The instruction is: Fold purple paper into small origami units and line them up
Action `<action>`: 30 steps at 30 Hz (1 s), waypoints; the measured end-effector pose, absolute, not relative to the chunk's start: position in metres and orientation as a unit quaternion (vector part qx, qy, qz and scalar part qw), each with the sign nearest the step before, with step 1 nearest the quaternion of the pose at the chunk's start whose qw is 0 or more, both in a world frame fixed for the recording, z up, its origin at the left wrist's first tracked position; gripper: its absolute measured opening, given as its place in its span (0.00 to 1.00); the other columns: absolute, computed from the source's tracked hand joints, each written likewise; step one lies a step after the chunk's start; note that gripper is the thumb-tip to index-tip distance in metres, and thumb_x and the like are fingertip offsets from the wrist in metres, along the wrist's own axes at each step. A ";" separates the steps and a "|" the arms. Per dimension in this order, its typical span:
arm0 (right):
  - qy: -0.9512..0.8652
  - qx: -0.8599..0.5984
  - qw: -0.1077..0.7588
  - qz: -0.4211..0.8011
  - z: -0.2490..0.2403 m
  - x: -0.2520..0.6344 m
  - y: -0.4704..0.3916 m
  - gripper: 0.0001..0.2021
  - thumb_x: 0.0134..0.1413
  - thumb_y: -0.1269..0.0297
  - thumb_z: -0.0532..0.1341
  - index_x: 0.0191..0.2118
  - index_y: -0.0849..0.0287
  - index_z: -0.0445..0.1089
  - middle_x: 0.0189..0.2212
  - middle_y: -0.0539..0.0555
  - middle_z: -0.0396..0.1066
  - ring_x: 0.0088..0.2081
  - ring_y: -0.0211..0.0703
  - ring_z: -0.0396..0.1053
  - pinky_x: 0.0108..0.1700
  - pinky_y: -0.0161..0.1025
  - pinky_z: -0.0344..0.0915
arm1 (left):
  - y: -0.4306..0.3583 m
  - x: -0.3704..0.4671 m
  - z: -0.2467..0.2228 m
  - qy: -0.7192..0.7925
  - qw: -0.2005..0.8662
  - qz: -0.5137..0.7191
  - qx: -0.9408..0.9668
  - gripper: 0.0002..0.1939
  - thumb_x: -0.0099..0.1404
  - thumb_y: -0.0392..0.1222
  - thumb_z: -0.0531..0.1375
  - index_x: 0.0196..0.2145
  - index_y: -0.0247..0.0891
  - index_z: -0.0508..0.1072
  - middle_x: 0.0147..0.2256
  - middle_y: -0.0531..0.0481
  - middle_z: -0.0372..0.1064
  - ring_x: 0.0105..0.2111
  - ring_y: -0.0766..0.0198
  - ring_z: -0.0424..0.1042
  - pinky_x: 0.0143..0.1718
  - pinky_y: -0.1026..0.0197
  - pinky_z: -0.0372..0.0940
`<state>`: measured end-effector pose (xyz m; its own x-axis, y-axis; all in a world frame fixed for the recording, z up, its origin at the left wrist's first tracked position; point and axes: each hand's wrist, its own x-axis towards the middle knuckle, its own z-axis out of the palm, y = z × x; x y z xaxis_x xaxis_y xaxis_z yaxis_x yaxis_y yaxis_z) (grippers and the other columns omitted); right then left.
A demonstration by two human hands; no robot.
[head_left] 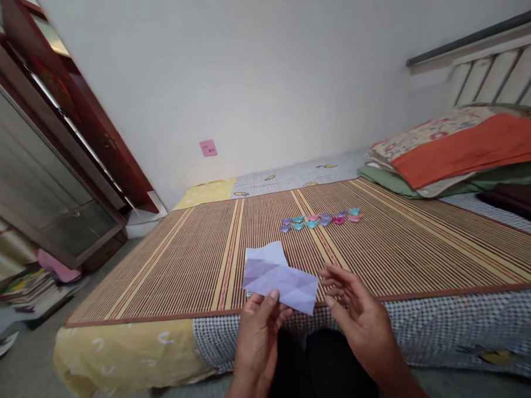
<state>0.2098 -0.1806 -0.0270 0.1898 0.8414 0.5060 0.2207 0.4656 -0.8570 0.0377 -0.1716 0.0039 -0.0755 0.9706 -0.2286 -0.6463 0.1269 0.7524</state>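
Observation:
A creased sheet of purple paper (283, 281), longer than it is wide, is pinched at its lower edge between the thumb and fingers of my left hand (262, 319). Just right of the sheet's right end, my right hand (355, 308) is held with its fingers apart and nothing in it. Behind the held sheet, more pale paper (267, 253) shows on the mat; the sheet hides part of it. Farther back, several small folded paper pieces (320, 219) in purple, teal and pink stand in two rows.
A striped bamboo mat (178, 265) covers the bed, over checked and yellow bedding. Pillows (465, 146) are piled at the back right below a radiator (504, 71). A pink note (208, 148) is stuck on the wall. Books (33, 285) lie stacked at the left, near a glass-panelled cabinet.

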 end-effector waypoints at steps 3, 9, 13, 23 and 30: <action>-0.693 -0.436 0.562 0.118 -0.024 0.212 -0.183 0.27 0.64 0.75 0.56 0.65 0.45 0.64 0.64 0.56 0.62 0.65 0.52 0.62 0.65 0.53 0.63 | -0.171 0.035 0.007 0.396 0.653 0.609 0.212 0.21 0.44 0.41 0.80 0.33 0.33 0.78 0.32 0.49 0.80 0.27 0.66 0.77 0.28 0.65 0.72; -0.746 -0.396 0.529 0.077 -0.016 0.212 -0.185 0.20 0.63 0.77 0.57 0.52 0.47 0.75 0.64 0.55 0.62 0.65 0.50 0.63 0.63 0.47 0.65 | -0.174 0.034 0.009 0.406 0.642 0.587 0.279 0.22 0.47 0.47 0.78 0.35 0.31 0.79 0.27 0.50 0.77 0.22 0.70 0.71 0.22 0.69 0.66; -0.717 -0.399 0.554 0.142 -0.013 0.210 -0.185 0.11 0.64 0.72 0.60 0.42 0.51 0.77 0.55 0.56 0.71 0.56 0.47 0.72 0.55 0.41 0.70 | -0.178 0.034 0.008 0.420 0.589 0.577 0.379 0.19 0.57 0.51 0.73 0.37 0.31 0.80 0.29 0.48 0.77 0.25 0.68 0.70 0.24 0.68 0.67; -0.604 -0.452 0.598 0.271 -0.018 0.195 -0.182 0.11 0.64 0.63 0.61 0.29 0.56 0.71 0.44 0.58 0.75 0.47 0.50 0.74 0.46 0.41 0.69 | -0.186 0.047 -0.004 0.401 0.594 0.573 0.399 0.18 0.61 0.49 0.71 0.43 0.33 0.81 0.42 0.41 0.80 0.37 0.59 0.77 0.35 0.63 0.72; -0.592 -0.447 0.604 0.291 -0.016 0.193 -0.183 0.11 0.64 0.63 0.62 0.28 0.56 0.68 0.33 0.52 0.72 0.37 0.44 0.73 0.40 0.37 0.68 | -0.186 0.056 0.008 0.366 0.665 0.574 0.308 0.17 0.55 0.47 0.75 0.37 0.32 0.81 0.38 0.40 0.81 0.35 0.56 0.80 0.27 0.65 0.72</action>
<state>0.1933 -0.1830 -0.0156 0.1300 0.8809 0.4551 0.1765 0.4311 -0.8849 0.0555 -0.1864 0.0080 0.0743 0.9884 -0.1324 -0.5373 0.1516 0.8297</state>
